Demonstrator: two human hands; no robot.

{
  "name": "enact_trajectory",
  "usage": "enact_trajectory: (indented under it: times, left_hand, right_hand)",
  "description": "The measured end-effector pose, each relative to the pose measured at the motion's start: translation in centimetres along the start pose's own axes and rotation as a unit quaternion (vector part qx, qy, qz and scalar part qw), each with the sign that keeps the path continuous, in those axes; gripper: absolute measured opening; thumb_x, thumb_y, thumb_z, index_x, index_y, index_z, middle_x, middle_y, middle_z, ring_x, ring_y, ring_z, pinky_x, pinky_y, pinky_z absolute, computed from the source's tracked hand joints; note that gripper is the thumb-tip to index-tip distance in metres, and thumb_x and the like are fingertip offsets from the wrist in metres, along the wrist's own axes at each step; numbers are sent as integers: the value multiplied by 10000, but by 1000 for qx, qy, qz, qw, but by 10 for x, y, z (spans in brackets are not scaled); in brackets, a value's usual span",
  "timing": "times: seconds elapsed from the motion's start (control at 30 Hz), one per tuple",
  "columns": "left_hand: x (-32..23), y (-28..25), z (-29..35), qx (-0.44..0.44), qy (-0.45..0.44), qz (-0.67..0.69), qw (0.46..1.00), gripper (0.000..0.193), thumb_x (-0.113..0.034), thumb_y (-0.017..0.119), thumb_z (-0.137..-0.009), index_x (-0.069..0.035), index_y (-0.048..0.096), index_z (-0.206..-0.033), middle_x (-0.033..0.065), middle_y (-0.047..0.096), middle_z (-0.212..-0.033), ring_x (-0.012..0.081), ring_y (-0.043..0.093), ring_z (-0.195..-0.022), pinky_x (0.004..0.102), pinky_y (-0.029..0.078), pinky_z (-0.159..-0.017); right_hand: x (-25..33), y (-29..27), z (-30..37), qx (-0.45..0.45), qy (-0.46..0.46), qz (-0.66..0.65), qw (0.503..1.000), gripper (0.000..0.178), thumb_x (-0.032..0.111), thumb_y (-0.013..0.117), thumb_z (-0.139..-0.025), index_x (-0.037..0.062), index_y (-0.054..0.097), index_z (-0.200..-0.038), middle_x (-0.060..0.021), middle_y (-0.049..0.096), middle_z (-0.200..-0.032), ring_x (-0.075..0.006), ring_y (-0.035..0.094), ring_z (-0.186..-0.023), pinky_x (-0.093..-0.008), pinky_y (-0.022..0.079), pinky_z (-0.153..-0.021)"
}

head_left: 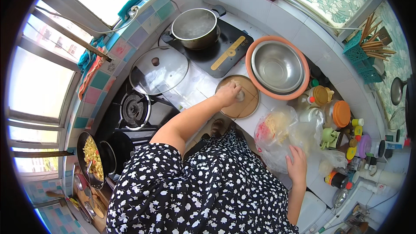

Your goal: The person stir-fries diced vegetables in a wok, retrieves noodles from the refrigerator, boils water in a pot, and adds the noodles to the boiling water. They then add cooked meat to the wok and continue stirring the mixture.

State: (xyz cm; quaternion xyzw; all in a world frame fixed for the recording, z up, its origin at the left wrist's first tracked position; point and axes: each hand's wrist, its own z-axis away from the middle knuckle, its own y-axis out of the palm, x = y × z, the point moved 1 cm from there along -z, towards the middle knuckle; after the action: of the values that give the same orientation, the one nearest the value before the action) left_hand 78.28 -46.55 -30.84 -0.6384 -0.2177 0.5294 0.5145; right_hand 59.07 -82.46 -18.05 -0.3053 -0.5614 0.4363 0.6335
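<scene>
Left hand (229, 93): its fingers are bunched around a small pale lump (239, 96), partly hidden, above or on the round board (243, 110). For good control, a light, even grip seems best, with the lump kept well inside the board's rim (a soft thing, to judge by its look, would mark under hard pressure). Right hand (297, 164): its fingers are spread wide, holding nothing visible, at the near edge of the plastic bag (277, 145); whether they touch it cannot be told. Steadying the loose film there would help keep it off the board. Beyond the board, a steel bowl (277, 66) sits inside an orange basin (250, 56). Farther out on the counter (190, 89), a glass lid (162, 76) lies beside the hot plate (197, 61), which carries a steaming pot (197, 43).
</scene>
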Motion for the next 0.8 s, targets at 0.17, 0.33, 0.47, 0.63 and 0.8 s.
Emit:
enact_trajectory:
  times: [0.17, 0.33, 0.47, 0.63, 0.8]
  left_hand:
    - [-6, -21, -1, 9, -22, 10, 1000, 523, -202, 671, -794, -75, 483, -1265, 164, 533, -1130, 347, 549, -1067, 423, 459, -901]
    - [3, -52, -34, -90, -55, 82, 991, 318, -109, 541, -841, -90, 603, -1152, 160, 553, -1101, 333, 574, -1012, 416, 476, -868]
    - [26, -82, -84, -116, -89, -9, 989, 440, -70, 471, -859, -170, 543, -1282, 156, 538, -1111, 322, 557, -1050, 410, 471, -864]
    - [57, -87, -148, -41, -122, -180, 975, 534, -151, 440, -898, -269, 409, -1418, 140, 527, -1131, 286, 547, -1063, 398, 460, -858]
    - [76, -70, -200, -4, -162, -192, 968, 514, -197, 407, -927, -312, 384, -1427, 120, 518, -1179, 278, 551, -1090, 410, 416, -923]
  right_hand:
    - [9, -3, -6, -8, 18, 13, 1000, 425, 122, 645, -810, 52, 581, -1225, -128, 550, -1238, -314, 493, -1162, -395, 385, -1003]
    - [11, 3, -12, -21, 31, 23, 999, 431, 126, 645, -813, 57, 578, -1233, -129, 550, -1233, -321, 493, -1157, -400, 383, -1003]
    - [21, 2, -13, -20, 59, 27, 998, 436, 129, 646, -815, 54, 574, -1238, -136, 549, -1230, -325, 493, -1153, -404, 383, -1001]
    - [37, -1, -8, -35, 99, 32, 994, 446, 127, 643, -817, 51, 564, -1249, -144, 549, -1229, -324, 498, -1149, -406, 386, -997]
    - [56, 4, 8, -42, 164, 34, 985, 456, 107, 652, -803, 48, 564, -1246, -143, 551, -1227, -324, 506, -1139, -407, 394, -986]
